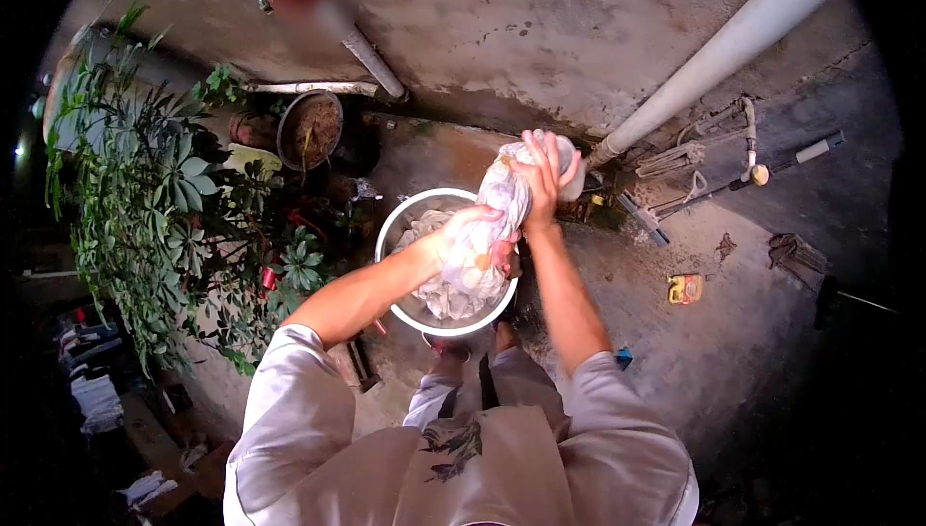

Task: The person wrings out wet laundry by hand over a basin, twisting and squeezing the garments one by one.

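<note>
The left grip (pixel 463 225) is closed around the cloth bundle (pixel 505 184). The right grip (pixel 542 177) has fingers extended, palm against the bundle's upper part. The bundle lies between both grips, above the white-rimmed basin (pixel 382 244); further cloth (pixel 448 304) lies below the left grip.

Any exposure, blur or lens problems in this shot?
Head view: fisheye distortion with black corners; left hand and cloth brightly lit; a blurred patch covers the slanted pipe's upper end. Head view, lower left and far right: deep shadow, detail mostly lost.
</note>
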`<state>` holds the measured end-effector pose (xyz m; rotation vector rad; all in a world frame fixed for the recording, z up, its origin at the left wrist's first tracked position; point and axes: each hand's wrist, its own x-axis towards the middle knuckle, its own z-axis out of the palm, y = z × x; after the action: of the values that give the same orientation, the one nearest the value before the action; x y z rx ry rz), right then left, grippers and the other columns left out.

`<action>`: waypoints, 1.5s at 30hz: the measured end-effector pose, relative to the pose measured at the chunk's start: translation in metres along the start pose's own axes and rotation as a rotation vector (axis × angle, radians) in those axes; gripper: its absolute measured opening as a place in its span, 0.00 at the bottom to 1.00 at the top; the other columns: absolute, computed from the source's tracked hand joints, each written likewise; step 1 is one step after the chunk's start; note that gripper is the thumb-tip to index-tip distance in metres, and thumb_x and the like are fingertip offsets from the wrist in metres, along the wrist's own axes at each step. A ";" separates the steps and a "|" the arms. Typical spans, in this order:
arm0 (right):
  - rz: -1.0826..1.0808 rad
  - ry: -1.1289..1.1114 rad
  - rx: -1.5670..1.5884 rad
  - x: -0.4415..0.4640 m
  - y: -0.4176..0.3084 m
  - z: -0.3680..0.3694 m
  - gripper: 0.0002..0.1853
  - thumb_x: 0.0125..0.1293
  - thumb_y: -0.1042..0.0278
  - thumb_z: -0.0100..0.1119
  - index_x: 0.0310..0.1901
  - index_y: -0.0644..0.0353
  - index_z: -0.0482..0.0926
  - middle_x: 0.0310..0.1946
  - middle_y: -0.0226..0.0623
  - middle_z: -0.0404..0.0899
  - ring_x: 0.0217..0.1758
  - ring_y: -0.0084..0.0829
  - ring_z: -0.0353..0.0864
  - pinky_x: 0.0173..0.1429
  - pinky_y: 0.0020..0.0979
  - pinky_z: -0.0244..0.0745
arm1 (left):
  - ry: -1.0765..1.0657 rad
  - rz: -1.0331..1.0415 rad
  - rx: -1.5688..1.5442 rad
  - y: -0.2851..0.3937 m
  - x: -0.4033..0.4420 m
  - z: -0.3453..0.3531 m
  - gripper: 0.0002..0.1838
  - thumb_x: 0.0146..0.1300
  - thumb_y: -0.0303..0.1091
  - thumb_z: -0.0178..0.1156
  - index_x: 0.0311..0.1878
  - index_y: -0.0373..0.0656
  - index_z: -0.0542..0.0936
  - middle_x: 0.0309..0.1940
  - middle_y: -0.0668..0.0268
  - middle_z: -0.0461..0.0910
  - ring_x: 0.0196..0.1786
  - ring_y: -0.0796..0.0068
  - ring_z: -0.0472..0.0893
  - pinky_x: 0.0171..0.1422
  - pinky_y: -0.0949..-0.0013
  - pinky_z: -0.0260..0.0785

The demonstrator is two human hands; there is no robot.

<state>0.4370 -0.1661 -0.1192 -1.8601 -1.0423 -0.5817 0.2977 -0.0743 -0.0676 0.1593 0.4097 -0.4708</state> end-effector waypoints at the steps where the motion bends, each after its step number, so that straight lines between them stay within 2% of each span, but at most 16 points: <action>1: -0.141 -0.023 0.065 0.020 0.002 -0.014 0.03 0.59 0.69 0.62 0.33 0.55 0.78 0.53 0.38 0.81 0.64 0.40 0.75 0.75 0.53 0.45 | 0.007 0.001 -0.007 0.001 -0.002 0.000 0.26 0.61 0.45 0.58 0.49 0.28 0.73 0.26 0.57 0.73 0.27 0.63 0.74 0.50 0.63 0.69; 3: -0.369 -0.207 0.113 0.043 0.019 -0.030 0.02 0.58 0.70 0.61 0.32 0.55 0.79 0.55 0.34 0.80 0.58 0.37 0.79 0.66 0.45 0.64 | 0.040 -0.062 0.178 0.013 -0.007 -0.004 0.26 0.61 0.44 0.59 0.50 0.27 0.74 0.28 0.57 0.75 0.31 0.62 0.77 0.48 0.62 0.71; 4: -0.454 -0.249 0.071 0.054 0.025 -0.036 0.06 0.57 0.71 0.59 0.37 0.56 0.80 0.54 0.34 0.81 0.50 0.34 0.81 0.53 0.37 0.72 | 0.003 -0.070 0.287 0.021 -0.009 -0.004 0.27 0.58 0.40 0.65 0.53 0.29 0.73 0.36 0.57 0.79 0.38 0.66 0.80 0.49 0.64 0.73; 5: -0.459 -0.267 0.082 0.064 0.026 -0.041 0.14 0.54 0.70 0.59 0.44 0.55 0.80 0.55 0.33 0.80 0.43 0.31 0.81 0.49 0.35 0.72 | -0.006 -0.068 0.293 0.026 -0.007 -0.001 0.27 0.58 0.40 0.65 0.53 0.29 0.73 0.36 0.57 0.79 0.38 0.66 0.80 0.49 0.64 0.73; 7: -0.516 -0.350 0.034 0.083 0.023 -0.053 0.18 0.52 0.72 0.59 0.48 0.54 0.79 0.54 0.33 0.80 0.41 0.31 0.80 0.47 0.35 0.71 | 0.129 0.130 0.939 0.035 0.000 0.014 0.31 0.52 0.35 0.71 0.57 0.31 0.73 0.43 0.59 0.81 0.43 0.70 0.80 0.51 0.66 0.74; 8: -0.519 -0.357 0.027 0.083 0.025 -0.055 0.18 0.52 0.72 0.59 0.48 0.54 0.79 0.54 0.33 0.80 0.41 0.31 0.80 0.47 0.35 0.71 | 0.243 0.050 1.094 0.044 0.004 0.023 0.31 0.46 0.30 0.74 0.55 0.32 0.75 0.44 0.61 0.82 0.45 0.73 0.80 0.53 0.68 0.73; 11: -0.632 -0.507 -0.109 0.088 0.031 -0.052 0.17 0.50 0.71 0.60 0.45 0.55 0.78 0.52 0.34 0.80 0.40 0.31 0.80 0.44 0.34 0.72 | 0.574 0.095 1.702 0.054 0.016 0.040 0.25 0.43 0.44 0.73 0.40 0.33 0.82 0.36 0.53 0.84 0.40 0.64 0.83 0.51 0.65 0.75; 14: -0.541 -0.980 -0.395 0.094 0.021 -0.045 0.14 0.48 0.68 0.63 0.39 0.56 0.79 0.44 0.39 0.84 0.43 0.32 0.83 0.41 0.35 0.75 | 0.943 0.057 1.957 0.050 0.030 0.049 0.27 0.43 0.49 0.72 0.39 0.34 0.83 0.36 0.45 0.83 0.42 0.53 0.84 0.52 0.59 0.76; 21: -0.325 -1.313 -0.485 0.095 0.012 -0.022 0.08 0.44 0.68 0.62 0.28 0.57 0.84 0.29 0.42 0.85 0.35 0.42 0.86 0.38 0.41 0.80 | 1.116 0.182 2.063 0.047 0.047 0.032 0.26 0.48 0.46 0.69 0.47 0.39 0.82 0.43 0.47 0.83 0.49 0.48 0.82 0.55 0.54 0.75; 26: -0.002 -1.318 -0.435 0.084 0.014 -0.023 0.12 0.45 0.63 0.63 0.31 0.60 0.85 0.35 0.48 0.84 0.42 0.45 0.85 0.48 0.40 0.79 | 1.081 0.298 2.241 0.053 0.060 0.004 0.22 0.48 0.36 0.63 0.45 0.35 0.76 0.37 0.44 0.83 0.44 0.47 0.83 0.55 0.52 0.73; 33: -0.122 -1.266 -0.436 0.093 0.009 -0.032 0.10 0.44 0.65 0.63 0.27 0.60 0.85 0.33 0.48 0.84 0.39 0.45 0.85 0.45 0.42 0.79 | 1.128 0.347 2.107 0.039 0.050 0.012 0.27 0.45 0.42 0.68 0.48 0.36 0.77 0.38 0.44 0.83 0.45 0.47 0.83 0.54 0.53 0.74; 37: -0.427 -1.155 -0.396 0.121 -0.014 -0.044 0.09 0.44 0.66 0.64 0.30 0.58 0.81 0.28 0.41 0.84 0.35 0.40 0.85 0.41 0.41 0.78 | 1.030 0.546 1.818 0.036 0.028 0.014 0.34 0.40 0.45 0.73 0.52 0.39 0.78 0.43 0.50 0.83 0.46 0.54 0.83 0.54 0.58 0.75; 40: -0.667 -0.994 -0.389 0.138 -0.040 -0.061 0.11 0.44 0.66 0.65 0.33 0.54 0.79 0.30 0.33 0.83 0.38 0.32 0.84 0.45 0.35 0.74 | 0.591 0.793 1.448 0.029 0.011 0.006 0.36 0.40 0.41 0.77 0.55 0.38 0.77 0.43 0.57 0.83 0.46 0.66 0.82 0.57 0.64 0.72; 43: -0.775 -0.854 -0.304 0.151 -0.063 -0.073 0.11 0.44 0.66 0.65 0.32 0.54 0.78 0.28 0.31 0.80 0.36 0.32 0.82 0.42 0.35 0.73 | 0.285 0.690 1.238 0.031 -0.016 0.011 0.35 0.43 0.41 0.78 0.55 0.36 0.77 0.47 0.63 0.82 0.49 0.67 0.81 0.59 0.63 0.71; 44: -0.809 -0.803 -0.273 0.157 -0.072 -0.079 0.10 0.43 0.66 0.65 0.30 0.53 0.78 0.25 0.28 0.78 0.34 0.30 0.80 0.40 0.34 0.72 | 0.158 0.724 1.283 0.033 -0.021 0.003 0.40 0.55 0.59 0.68 0.59 0.34 0.73 0.55 0.58 0.78 0.56 0.61 0.78 0.63 0.59 0.68; 45: -0.812 -0.805 -0.280 0.165 -0.083 -0.086 0.10 0.43 0.66 0.65 0.30 0.53 0.78 0.25 0.28 0.78 0.34 0.30 0.80 0.40 0.34 0.72 | 0.151 0.729 1.281 0.035 -0.027 0.004 0.40 0.55 0.59 0.68 0.59 0.34 0.73 0.55 0.58 0.78 0.56 0.61 0.78 0.63 0.59 0.68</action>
<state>0.4571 -0.1515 0.0825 -1.8954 -2.4067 -0.4258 0.2935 -0.0338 -0.0504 1.5360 0.1171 0.0708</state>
